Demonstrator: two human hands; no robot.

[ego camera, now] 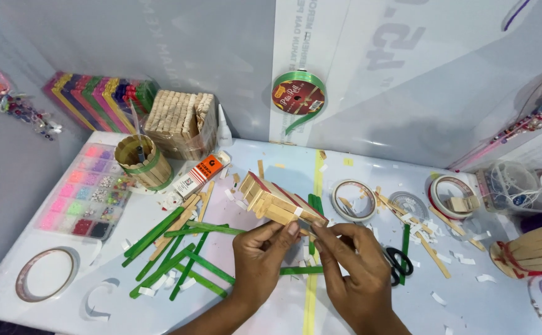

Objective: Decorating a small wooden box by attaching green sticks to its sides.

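Note:
I hold a small model made of plain wooden craft sticks with red edges point(271, 197) above the table, tilted down to the right. My left hand point(259, 259) grips it from below, thumb near a white bit of tape on its side. My right hand point(353, 268) pinches its lower right end, where green sticks show. Under and left of my hands lie several loose green craft sticks point(178, 251) and a few plain wooden ones.
A stick-built cup point(143, 162), a stack of wooden sticks point(181, 123), a glue tube box point(200, 175), a bead tray point(85, 192), tape rolls point(45, 273) point(354, 200) point(449, 195), black scissors point(400, 262), a green ribbon spool point(298, 94), another stick model point(534, 251), paper scraps all over.

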